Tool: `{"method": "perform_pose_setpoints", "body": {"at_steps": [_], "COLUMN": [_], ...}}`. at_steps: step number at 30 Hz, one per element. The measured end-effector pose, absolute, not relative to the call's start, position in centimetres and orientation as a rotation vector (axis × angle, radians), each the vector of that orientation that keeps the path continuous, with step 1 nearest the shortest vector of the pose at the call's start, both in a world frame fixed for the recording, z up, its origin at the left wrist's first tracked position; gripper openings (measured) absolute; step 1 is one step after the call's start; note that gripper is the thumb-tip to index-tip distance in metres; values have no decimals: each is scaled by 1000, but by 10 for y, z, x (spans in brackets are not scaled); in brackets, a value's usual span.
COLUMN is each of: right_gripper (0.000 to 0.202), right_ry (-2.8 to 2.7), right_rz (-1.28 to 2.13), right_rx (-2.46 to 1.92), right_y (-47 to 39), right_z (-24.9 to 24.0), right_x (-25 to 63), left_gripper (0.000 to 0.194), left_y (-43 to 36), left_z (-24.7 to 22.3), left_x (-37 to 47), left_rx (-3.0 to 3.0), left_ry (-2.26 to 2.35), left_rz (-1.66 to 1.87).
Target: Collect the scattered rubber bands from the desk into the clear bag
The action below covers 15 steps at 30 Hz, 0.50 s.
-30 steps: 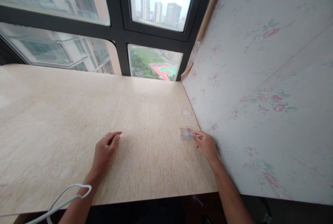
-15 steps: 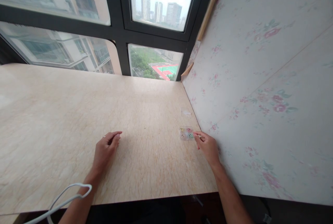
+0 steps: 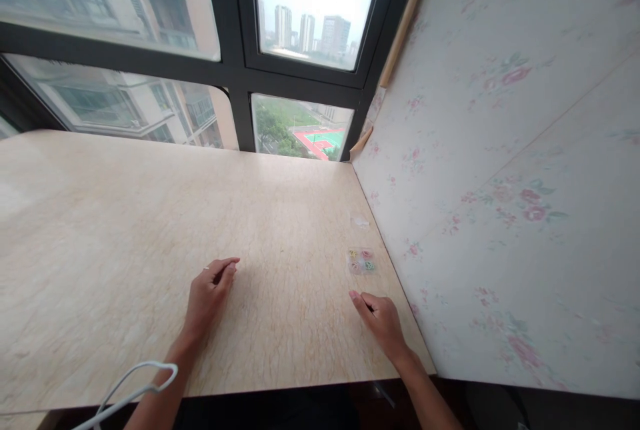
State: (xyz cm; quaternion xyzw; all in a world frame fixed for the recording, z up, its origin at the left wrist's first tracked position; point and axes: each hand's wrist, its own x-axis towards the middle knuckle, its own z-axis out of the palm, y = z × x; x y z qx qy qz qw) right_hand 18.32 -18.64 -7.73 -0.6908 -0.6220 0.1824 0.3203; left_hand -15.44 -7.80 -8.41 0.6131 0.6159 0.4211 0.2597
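Note:
A small clear plastic case [image 3: 361,261] with compartments lies on the right of the counter. Yellow, red, pink and green little pieces show in it, too small to name. Just in front of the case is my right hand [image 3: 381,323], closed with the thumb against the curled fingers, apart from the case. Whatever it pinches, if anything, is hidden. My left hand [image 3: 209,293] rests on the counter left of centre, its fingers curled and thumb pressed to the index finger. Its inside is hidden too. A ring is on one finger.
Behind the case lies a small clear piece [image 3: 359,222] on the marbled counter [image 3: 280,217]. A floral wall [image 3: 475,250] bounds the right side, and dark-framed windows [image 3: 237,80] stand at the back. A white cable [image 3: 135,383] loops over my left forearm.
My right hand has left the edge of the case and come back towards me and slightly left. The left hand has hardly moved. The view has shifted a little.

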Motion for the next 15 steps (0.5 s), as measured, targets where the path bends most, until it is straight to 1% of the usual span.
{"method": "perform_pose_setpoints", "body": {"at_steps": [3, 5, 7, 10, 11, 13, 15], "right_gripper": [55, 55, 55, 51, 47, 36, 46], "right_ry": [-1492, -1380, -1280, -1245, -1315, -1385, -1479], "right_rz": [720, 800, 742, 514, 445, 430, 452], "right_rx": [-1734, -1676, -1638, -1667, -1718, -1753, -1789], "right_y": [-178, -167, -150, -111, -95, -61, -29], "right_z": [-69, -60, -50, -39, -37, -35, -36], "right_x": [190, 198, 208, 226, 232, 239, 243], "left_gripper": [32, 32, 33, 34, 34, 34, 34], "left_y": [-78, -77, -77, -77, -77, -77, -77], "left_z": [-84, -84, -84, -84, -84, -83, -83], "left_x": [-155, -155, -155, -154, -154, -155, -155], "left_rx": [1660, 1655, 1646, 1635, 1632, 1630, 1623], "left_ry": [1673, 1671, 1673, 1675, 1675, 1675, 1675], "left_rz": [1140, 1145, 1149, 1149, 1151, 1152, 1153]}}
